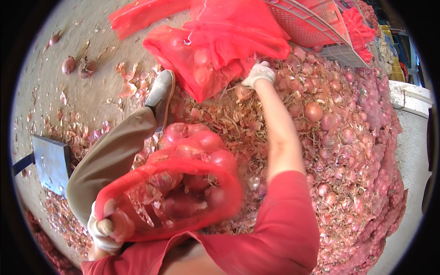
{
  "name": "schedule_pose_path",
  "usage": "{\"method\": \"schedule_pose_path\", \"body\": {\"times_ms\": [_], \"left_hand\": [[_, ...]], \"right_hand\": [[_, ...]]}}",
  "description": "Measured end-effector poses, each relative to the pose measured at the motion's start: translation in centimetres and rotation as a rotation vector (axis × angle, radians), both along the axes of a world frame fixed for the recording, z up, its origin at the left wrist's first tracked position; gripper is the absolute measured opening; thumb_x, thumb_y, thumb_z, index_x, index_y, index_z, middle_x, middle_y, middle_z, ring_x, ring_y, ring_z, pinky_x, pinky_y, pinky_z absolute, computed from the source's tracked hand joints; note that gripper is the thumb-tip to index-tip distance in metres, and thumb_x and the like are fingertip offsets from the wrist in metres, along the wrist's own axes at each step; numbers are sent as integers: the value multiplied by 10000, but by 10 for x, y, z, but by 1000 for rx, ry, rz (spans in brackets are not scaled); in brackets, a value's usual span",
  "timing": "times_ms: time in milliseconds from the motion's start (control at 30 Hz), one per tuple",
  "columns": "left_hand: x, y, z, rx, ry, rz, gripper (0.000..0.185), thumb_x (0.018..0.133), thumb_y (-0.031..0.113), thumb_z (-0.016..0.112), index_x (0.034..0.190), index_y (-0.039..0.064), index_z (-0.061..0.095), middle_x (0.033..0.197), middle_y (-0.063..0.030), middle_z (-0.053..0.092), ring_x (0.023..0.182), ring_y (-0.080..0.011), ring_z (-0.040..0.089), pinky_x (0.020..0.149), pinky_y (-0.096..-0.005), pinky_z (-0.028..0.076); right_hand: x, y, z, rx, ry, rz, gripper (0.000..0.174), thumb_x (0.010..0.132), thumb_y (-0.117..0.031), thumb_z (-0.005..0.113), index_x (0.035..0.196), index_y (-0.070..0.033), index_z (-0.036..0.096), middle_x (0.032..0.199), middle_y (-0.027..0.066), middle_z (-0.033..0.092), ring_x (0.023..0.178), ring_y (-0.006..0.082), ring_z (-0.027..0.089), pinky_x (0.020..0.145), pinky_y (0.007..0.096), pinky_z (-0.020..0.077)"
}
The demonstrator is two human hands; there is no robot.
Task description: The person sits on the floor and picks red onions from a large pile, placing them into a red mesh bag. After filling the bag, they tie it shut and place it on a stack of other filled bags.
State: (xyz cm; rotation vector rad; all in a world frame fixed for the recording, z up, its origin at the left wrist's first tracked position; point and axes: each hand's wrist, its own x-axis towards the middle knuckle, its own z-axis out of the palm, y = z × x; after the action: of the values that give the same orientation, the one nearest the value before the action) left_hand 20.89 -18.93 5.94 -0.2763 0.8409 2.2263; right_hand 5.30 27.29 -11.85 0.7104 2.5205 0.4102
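My left hand (111,225), in a whitish work glove, grips the rim of a red mesh bag (165,165) at its lower left. The bag's mouth gapes towards me, and several red onions (192,182) lie inside. My right hand (261,73), gloved too, reaches forward to the onion heap beside a second red mesh bag (220,41). Its fingers are partly hidden there, so a grip on an onion cannot be made out. A large onion (243,92) sits just below the right wrist.
Loose onions (313,111) and dry skins cover the ground to the right, bordered by filled mesh sacks (378,165). A plastic crate (309,20) lies tilted at the top right. A flat metal plate (51,163) is at left. A few onions (68,65) lie on the concrete floor.
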Motion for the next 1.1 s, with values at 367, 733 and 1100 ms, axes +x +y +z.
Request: {"method": "schedule_pose_path", "body": {"times_ms": [367, 733, 1100], "left_hand": [[5, 21, 1, -126, 141, -68, 496, 846, 227, 608, 1277, 13, 487, 424, 31, 314, 297, -106, 298, 314, -259, 248], [20, 29, 12, 52, 4, -42, 484, 916, 228, 505, 1354, 67, 376, 503, 56, 292, 369, -77, 279, 408, -236, 252], [35, 4, 14, 90, -55, 0, 471, 933, 214, 478, 1362, 57, 362, 511, 41, 309, 358, -91, 277, 388, -246, 249]], "right_hand": [[197, -4, 5, -1989, 1138, -655, 711, 697, -323, 774, 1256, -24, 451, 1202, 118, 541, 1067, 270, 554, 955, 417, 432], [246, -127, 154, -1488, 1116, 459, 536, 521, -141, 800, 1021, -87, 614, 1139, 127, 576, 1120, 277, 526, 947, 436, 433], [294, -261, 82, -1447, 214, 493, 114, 749, -63, 594, 836, -54, 667, 820, 124, 656, 778, 279, 626, 707, 366, 489]]}}
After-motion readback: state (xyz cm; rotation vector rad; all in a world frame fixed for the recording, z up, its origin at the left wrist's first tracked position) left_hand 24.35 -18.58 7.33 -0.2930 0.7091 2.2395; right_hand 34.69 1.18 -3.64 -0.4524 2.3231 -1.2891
